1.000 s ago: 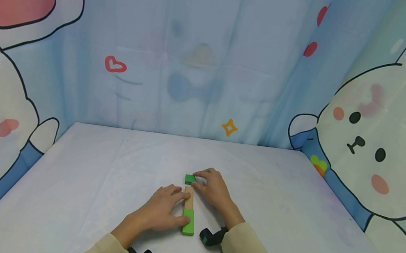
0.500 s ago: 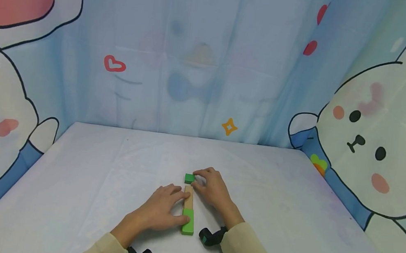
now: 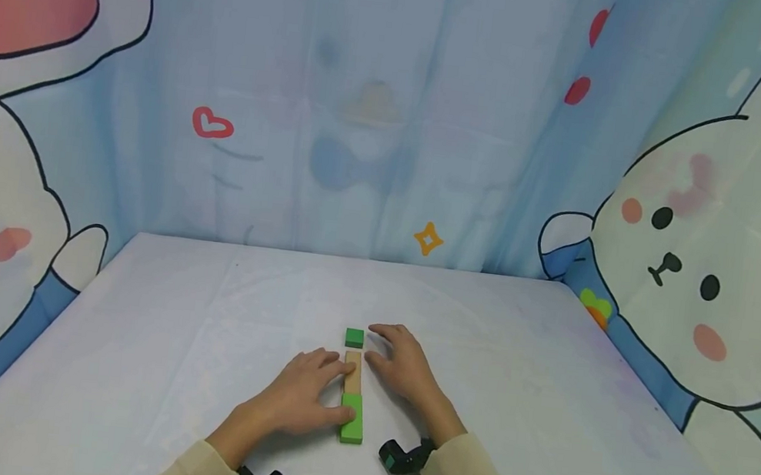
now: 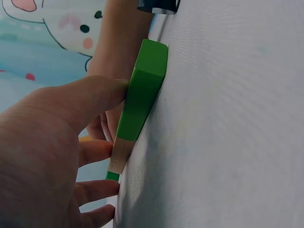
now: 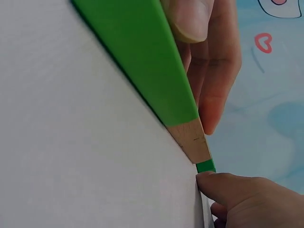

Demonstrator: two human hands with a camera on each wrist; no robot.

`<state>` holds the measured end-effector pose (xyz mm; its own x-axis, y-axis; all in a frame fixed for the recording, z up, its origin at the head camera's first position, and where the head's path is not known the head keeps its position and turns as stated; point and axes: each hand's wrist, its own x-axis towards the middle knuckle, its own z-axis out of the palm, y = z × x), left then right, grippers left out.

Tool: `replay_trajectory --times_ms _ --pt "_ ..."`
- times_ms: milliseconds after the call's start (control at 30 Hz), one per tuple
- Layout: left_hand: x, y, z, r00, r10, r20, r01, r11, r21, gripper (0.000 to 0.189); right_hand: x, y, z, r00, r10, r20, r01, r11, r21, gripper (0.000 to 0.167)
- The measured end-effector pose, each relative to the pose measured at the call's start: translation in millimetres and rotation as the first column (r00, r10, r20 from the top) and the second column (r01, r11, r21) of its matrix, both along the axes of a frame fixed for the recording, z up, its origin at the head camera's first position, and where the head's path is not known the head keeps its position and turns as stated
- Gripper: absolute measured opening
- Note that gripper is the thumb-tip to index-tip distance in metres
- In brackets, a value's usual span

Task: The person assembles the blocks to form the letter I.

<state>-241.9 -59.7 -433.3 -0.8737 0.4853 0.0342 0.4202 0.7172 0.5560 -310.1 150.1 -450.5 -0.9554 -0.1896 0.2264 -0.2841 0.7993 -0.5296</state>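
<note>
A row of blocks runs away from me along the middle of the table. Nearest is a light green block [image 3: 351, 429], with a natural wood block [image 3: 353, 384] directly behind and against it. Past a narrow gap lies a smaller dark green block [image 3: 354, 338]. My left hand [image 3: 302, 390] rests on the row from the left, its thumb on the light green block and its index finger on the wood block. To the right of the small green block is my right hand [image 3: 408, 368], fingers spread, apart from that block in the head view and holding nothing.
A white cloth covers the table [image 3: 205, 312]. Dark wrist cameras sit on both wrists, the right one [image 3: 402, 456] low over the cloth. Behind hangs a blue curtain [image 3: 287, 65] printed with cartoon rabbits.
My right hand has let go of the small dark green block and drawn back slightly to the right. The left hand and the blocks stay in place.
</note>
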Motion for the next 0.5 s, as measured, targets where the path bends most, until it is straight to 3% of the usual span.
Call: replay_trajectory --times_ms 300,500 --pt "-1.2 2.4 0.1 1.0 0.003 0.002 -0.003 1.0 -0.003 0.071 11.0 11.9 2.1 1.0 0.009 0.013 -0.008 0.997 -0.083 0.043" --pt "-5.6 -0.2 0.9 1.0 -0.006 0.005 0.005 1.0 0.021 0.06 19.3 16.6 4.4 0.999 0.006 0.045 0.0 0.992 -0.128 0.041"
